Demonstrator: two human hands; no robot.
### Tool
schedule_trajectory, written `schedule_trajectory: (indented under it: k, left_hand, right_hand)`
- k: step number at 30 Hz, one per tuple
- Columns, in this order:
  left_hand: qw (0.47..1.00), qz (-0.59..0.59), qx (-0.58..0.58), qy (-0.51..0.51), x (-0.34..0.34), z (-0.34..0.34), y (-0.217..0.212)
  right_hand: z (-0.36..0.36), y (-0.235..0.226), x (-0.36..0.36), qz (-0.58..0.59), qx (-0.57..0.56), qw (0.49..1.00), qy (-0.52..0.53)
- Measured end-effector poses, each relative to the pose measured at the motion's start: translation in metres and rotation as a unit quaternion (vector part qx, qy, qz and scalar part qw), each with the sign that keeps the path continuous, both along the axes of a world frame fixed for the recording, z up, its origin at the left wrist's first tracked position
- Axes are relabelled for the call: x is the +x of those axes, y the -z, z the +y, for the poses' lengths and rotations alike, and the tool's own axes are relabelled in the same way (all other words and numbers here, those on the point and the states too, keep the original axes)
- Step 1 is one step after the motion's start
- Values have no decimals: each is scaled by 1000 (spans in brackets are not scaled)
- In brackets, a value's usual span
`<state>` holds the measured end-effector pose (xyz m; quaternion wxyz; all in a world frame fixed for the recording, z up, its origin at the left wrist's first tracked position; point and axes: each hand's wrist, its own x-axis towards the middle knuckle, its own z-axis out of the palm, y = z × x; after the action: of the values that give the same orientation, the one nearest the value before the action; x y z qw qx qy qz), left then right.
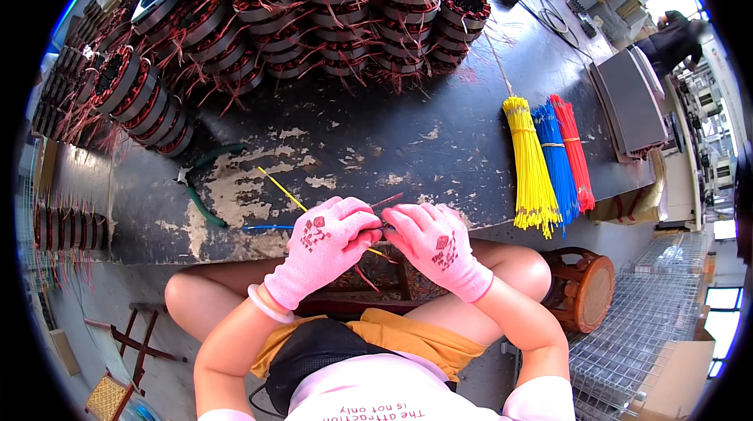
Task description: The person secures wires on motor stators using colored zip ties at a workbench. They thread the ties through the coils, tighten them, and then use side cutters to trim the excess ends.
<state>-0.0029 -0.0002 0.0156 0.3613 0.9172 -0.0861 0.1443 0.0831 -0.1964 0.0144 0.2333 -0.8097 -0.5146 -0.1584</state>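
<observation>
Now, head view: left hand (333, 234) and right hand (431, 239), both wearing pink gloves (293, 281), are sitting side by side at near edge of dark table (369, 146). Left fingers are gripping yellow wire (282, 189) and blue wire (267, 227), whose ends are poking out left. Right fingers are resting bent; cannot tell what tips are gripping. Wires could be slipping, perhaps because gloves are dulling touch. Blue end is lying near green-handled tool (205, 207), so could be snagging there.

On the table (369, 138), wire bundles (555, 162) lie right of the right hand (434, 244), stators (339, 17) behind.
</observation>
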Motion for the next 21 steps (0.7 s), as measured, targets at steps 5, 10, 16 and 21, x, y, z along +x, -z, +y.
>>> schedule_trajectory:
  k: [5,10,16,21]
  left_hand:
    - [1000,2,-1,8,-2,1,-2]
    - [1000,5,-5,0,0,-1,-1]
    - [1000,6,6,20,0,-1,-4]
    - [1000,10,1,-13,-8,7,-4]
  right_hand:
    - [-4,-14,-2,770,22,636,52]
    - [-10,-20,-3,197,-63,978,-19]
    - [-6,-13,0,576,-29,814,60]
    - [-34,-46,7,497,-6,852,164]
